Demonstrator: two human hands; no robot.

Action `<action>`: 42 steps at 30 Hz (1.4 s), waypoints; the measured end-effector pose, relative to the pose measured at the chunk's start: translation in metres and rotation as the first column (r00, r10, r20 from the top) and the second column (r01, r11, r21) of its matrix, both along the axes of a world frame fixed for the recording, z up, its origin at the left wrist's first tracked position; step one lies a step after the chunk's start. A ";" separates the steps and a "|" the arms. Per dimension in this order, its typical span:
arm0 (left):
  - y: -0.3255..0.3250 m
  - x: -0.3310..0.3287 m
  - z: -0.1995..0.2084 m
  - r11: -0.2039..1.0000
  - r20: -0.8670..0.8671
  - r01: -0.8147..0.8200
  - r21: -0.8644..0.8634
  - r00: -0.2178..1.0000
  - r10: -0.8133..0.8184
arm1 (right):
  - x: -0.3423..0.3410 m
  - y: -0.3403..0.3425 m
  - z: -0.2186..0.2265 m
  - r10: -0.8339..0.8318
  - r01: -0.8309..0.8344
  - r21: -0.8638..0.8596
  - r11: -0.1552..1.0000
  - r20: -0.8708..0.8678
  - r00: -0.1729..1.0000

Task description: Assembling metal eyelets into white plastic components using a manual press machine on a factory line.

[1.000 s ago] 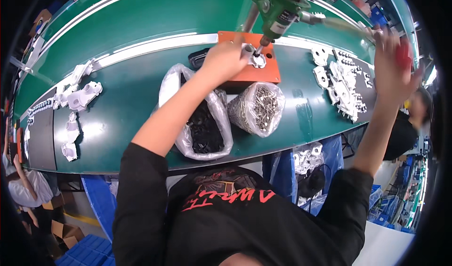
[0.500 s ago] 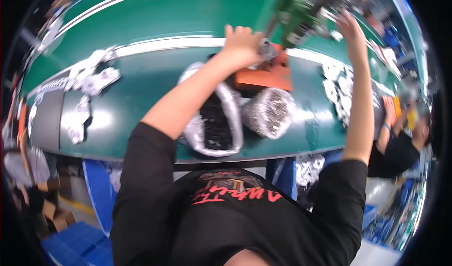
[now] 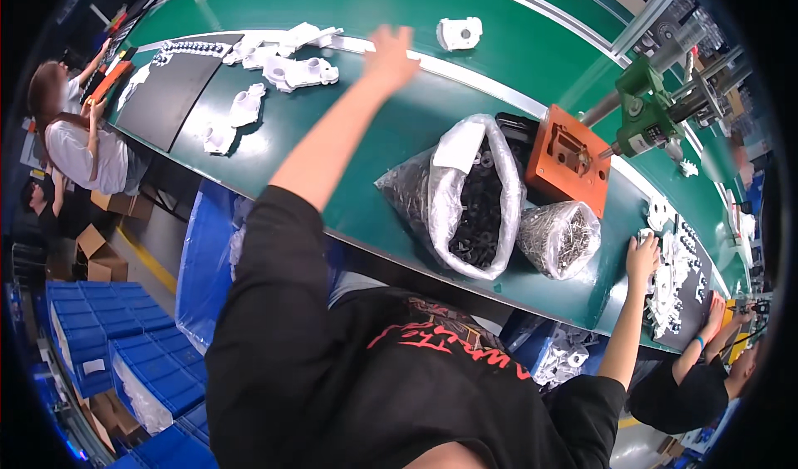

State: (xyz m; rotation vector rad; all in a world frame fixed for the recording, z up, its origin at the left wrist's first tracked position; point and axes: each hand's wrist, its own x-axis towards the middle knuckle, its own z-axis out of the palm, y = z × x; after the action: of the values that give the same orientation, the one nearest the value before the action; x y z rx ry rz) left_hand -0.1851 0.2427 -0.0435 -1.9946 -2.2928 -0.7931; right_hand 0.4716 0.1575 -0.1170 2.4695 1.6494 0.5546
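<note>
My left hand (image 3: 391, 60) reaches out over the far rail of the bench, fingers spread and holding nothing. To its right, apart from it, a white moulded part (image 3: 460, 34) lies on the green conveyor belt (image 3: 524, 49). My right hand (image 3: 642, 258) is at the right, its fingers curled onto a white part at the near edge of a cluster of white parts (image 3: 667, 282). Between the hands stands an orange fixture block (image 3: 573, 157) with a recess in its top, under a green hand press (image 3: 644, 108). No part shows in the recess.
Two open plastic bags stand before the fixture: one of black pieces (image 3: 475, 220), one of small metal pins (image 3: 565, 240). More white parts (image 3: 291, 70) lie at the left beside a dark mat (image 3: 179, 95). Co-workers sit at both sides. Blue bins (image 3: 158, 369) stand lower left.
My left hand has left the fixture and moved out to the left. My right hand has come down from beside the press to the white parts. My view has turned.
</note>
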 end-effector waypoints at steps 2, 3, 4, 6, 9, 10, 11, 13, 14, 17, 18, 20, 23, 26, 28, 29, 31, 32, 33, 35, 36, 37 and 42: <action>-0.022 -0.067 0.000 0.969 -0.234 -0.244 0.037 0.941 0.246 | -0.027 -0.007 0.016 -0.017 0.020 0.026 0.999 -0.111 0.994; -0.028 -0.095 -0.001 0.958 -0.338 -0.286 -0.038 0.905 0.257 | -0.016 -0.011 0.012 0.073 -0.058 0.090 0.994 -0.186 0.980; -0.037 -0.125 -0.009 0.959 -0.352 -0.280 -0.042 0.903 0.248 | -0.017 -0.012 0.016 0.128 -0.114 0.062 0.992 -0.323 0.938; -0.047 -0.161 -0.021 0.970 -0.254 -0.223 -0.099 0.948 0.192 | -0.006 -0.014 0.012 0.311 -0.291 0.115 0.950 -0.437 0.844; -0.061 -0.157 -0.020 0.979 -0.133 -0.150 -0.135 0.982 0.132 | -0.043 -0.031 0.034 0.262 -0.267 0.040 0.963 -0.385 0.885; -0.063 -0.144 -0.013 0.966 -0.163 -0.189 -0.179 0.974 0.160 | -0.044 -0.036 0.033 0.221 -0.223 0.043 0.974 -0.400 0.890; -0.061 -0.133 -0.011 0.949 -0.194 -0.227 -0.221 0.963 0.185 | -0.048 -0.040 0.033 0.179 -0.176 0.045 0.983 -0.414 0.893; -0.053 -0.144 -0.032 0.958 -0.232 -0.216 -0.187 0.958 0.171 | -0.051 -0.040 0.036 0.234 -0.226 0.069 0.972 -0.409 0.882; -0.050 -0.141 -0.036 0.961 -0.234 -0.214 -0.177 0.957 0.170 | -0.068 -0.042 0.044 0.312 -0.272 0.152 0.950 -0.414 0.855; -0.074 -0.065 0.016 0.996 0.260 0.005 -0.094 0.965 0.020 | -0.102 -0.062 0.073 0.416 -0.177 0.417 0.892 -0.598 0.685; -0.079 -0.046 0.022 0.987 0.420 0.158 0.024 0.894 -0.153 | -0.117 -0.072 0.092 0.477 -0.072 0.496 0.865 -0.771 0.422; -0.106 0.022 0.044 0.894 0.699 0.379 0.241 0.571 -0.431 | -0.145 -0.088 0.115 0.668 -0.017 0.669 0.743 -0.740 0.078; -0.153 0.103 0.055 0.738 0.705 0.562 0.374 0.345 -0.620 | -0.215 -0.119 0.148 0.623 -0.109 0.654 0.748 -0.750 -0.223; -0.193 0.163 0.049 0.622 0.753 0.652 0.433 0.118 -0.648 | -0.272 -0.134 0.154 0.582 -0.269 0.704 0.657 -0.701 -0.413; -0.202 0.189 0.035 0.576 0.698 0.614 0.539 0.056 -0.714 | -0.287 -0.140 0.149 0.573 -0.202 0.719 0.665 -0.664 -0.480; -0.207 0.196 0.034 0.602 0.746 0.557 0.572 -0.047 -0.664 | -0.288 -0.138 0.150 0.571 -0.226 0.740 0.633 -0.644 -0.509; -0.207 0.197 0.033 0.623 0.709 0.543 0.563 0.070 -0.702 | -0.283 -0.140 0.147 0.463 -0.246 0.688 0.682 -0.668 -0.583; -0.207 0.197 0.033 0.642 0.659 0.524 0.560 0.188 -0.729 | -0.282 -0.141 0.144 0.348 -0.276 0.635 0.721 -0.677 -0.649; -0.204 0.197 0.036 0.651 0.702 0.509 0.563 0.122 -0.702 | -0.284 -0.144 0.139 0.344 -0.239 0.634 0.735 -0.653 -0.675; -0.199 0.190 0.043 0.633 0.696 0.588 0.504 0.158 -0.701 | -0.283 -0.145 0.131 0.363 -0.221 0.618 0.754 -0.673 -0.644; -0.199 0.187 0.045 0.612 0.686 0.655 0.443 0.193 -0.702 | -0.282 -0.146 0.129 0.378 -0.210 0.603 0.770 -0.696 -0.610; -0.200 0.186 0.045 0.611 0.687 0.658 0.441 0.191 -0.701 | -0.282 -0.146 0.129 0.380 -0.206 0.602 0.772 -0.696 -0.610; -0.211 0.187 0.033 0.634 0.698 0.653 0.413 0.221 -0.682 | -0.282 -0.144 0.127 0.405 -0.090 0.630 0.771 -0.596 -0.693</action>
State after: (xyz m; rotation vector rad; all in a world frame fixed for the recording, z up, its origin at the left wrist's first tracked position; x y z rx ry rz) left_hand 0.0019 0.0318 -0.0104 -3.0941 -1.3172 -2.2219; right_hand 0.1901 0.0137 0.0096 1.5950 2.7335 -3.0281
